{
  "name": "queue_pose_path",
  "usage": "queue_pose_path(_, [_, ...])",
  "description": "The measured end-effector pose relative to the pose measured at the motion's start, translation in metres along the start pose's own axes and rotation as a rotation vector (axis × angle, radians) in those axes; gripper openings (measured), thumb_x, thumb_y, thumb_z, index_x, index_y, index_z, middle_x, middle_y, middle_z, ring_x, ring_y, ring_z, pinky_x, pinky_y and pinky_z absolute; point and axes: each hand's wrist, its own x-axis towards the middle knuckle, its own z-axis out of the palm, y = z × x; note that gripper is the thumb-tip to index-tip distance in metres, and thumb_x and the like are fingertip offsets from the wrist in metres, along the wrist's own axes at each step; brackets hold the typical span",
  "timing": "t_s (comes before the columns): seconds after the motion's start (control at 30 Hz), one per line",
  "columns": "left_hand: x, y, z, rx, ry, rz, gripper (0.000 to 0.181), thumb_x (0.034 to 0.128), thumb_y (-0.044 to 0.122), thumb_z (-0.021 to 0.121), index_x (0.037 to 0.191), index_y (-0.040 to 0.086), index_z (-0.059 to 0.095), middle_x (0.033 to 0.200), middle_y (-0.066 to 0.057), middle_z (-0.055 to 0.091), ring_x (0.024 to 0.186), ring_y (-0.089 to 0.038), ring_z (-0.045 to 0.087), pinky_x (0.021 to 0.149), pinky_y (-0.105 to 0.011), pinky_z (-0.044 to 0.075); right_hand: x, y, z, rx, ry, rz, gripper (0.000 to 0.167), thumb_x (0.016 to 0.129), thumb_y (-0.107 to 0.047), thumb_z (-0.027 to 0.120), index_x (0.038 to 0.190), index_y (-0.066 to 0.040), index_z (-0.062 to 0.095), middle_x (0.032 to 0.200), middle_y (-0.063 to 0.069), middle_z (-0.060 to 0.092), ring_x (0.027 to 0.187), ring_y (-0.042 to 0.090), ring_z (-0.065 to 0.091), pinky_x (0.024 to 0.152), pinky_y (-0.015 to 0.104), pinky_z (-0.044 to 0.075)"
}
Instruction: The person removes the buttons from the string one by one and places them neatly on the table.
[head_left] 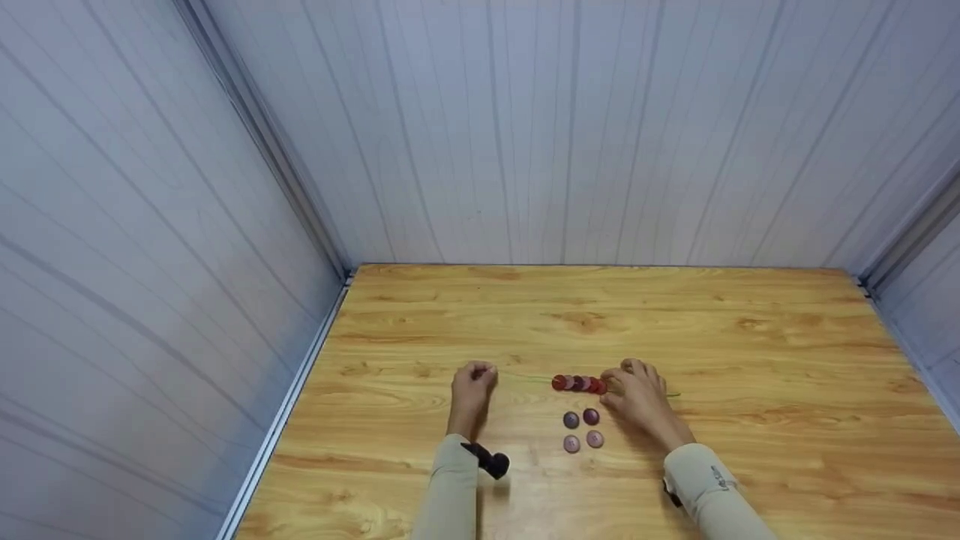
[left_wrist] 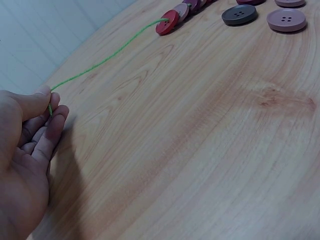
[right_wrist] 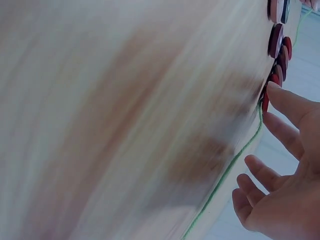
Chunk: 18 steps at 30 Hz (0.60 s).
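My left hand (head_left: 472, 394) pinches one end of a green string (left_wrist: 110, 57) between thumb and fingers, left of a row of buttons. From there the string runs, slightly slack, into the hole of a red button (left_wrist: 167, 23) at the row's left end. Pink, dark purple and red buttons (head_left: 578, 383) overlap along the string on the table. At the row's right end, my right hand (head_left: 637, 390) holds the last red button (right_wrist: 265, 102) by its edges with thumb and forefinger, other fingers spread loosely. Past it trails the string's other end (right_wrist: 225, 172).
Several loose buttons lie nearer me in a small square: a dark grey button (head_left: 571, 420), a dark purple one (head_left: 591, 416) and two pinkish ones (head_left: 571, 444). The wooden table (head_left: 420, 315) meets pale panel walls (head_left: 480, 150) at the back and sides.
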Motion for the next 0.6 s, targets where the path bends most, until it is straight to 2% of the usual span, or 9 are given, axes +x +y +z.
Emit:
queue_pose_path(0.13, [-0.0012, 0.0005, -0.0003, -0.026, -0.007, -0.009, 0.011, 0.0915, 0.01, 0.063, 0.094, 0.0, 0.066, 0.085, -0.008, 0.064, 0.077, -0.015, 0.057, 0.07, -0.026, 0.048, 0.0027, -0.0033, 0.0002, -0.009, -0.009, 0.002, 0.03, 0.084, -0.023, 0.074, 0.111, -0.012, 0.067, 0.131, 0.023, 0.047, 0.124, 0.043, 0.034, 0.099, 0.06, 0.022])
queue_pose_path(0.37, [-0.0009, -0.0003, -0.0009, -0.007, -0.005, 0.003, 0.011, 0.0914, 0.011, 0.064, 0.095, 0.001, 0.067, 0.085, -0.007, 0.064, 0.077, -0.014, 0.057, 0.07, -0.026, 0.048, 0.0067, -0.0062, 0.0034, -0.032, -0.005, -0.006, 0.027, 0.084, -0.024, 0.073, 0.107, -0.012, 0.066, 0.131, 0.022, 0.047, 0.123, 0.042, 0.035, 0.098, 0.059, 0.023])
queue_pose_path(0.6, [-0.0015, 0.0006, -0.0022, -0.011, -0.029, -0.005, 0.011, 0.0926, 0.013, 0.063, 0.094, 0.002, 0.066, 0.085, -0.007, 0.063, 0.077, -0.015, 0.057, 0.07, -0.027, 0.048, 0.009, -0.0056, 0.0069, -0.061, 0.013, -0.025, 0.026, 0.084, -0.024, 0.073, 0.106, -0.012, 0.066, 0.13, 0.023, 0.049, 0.122, 0.044, 0.037, 0.097, 0.059, 0.025])
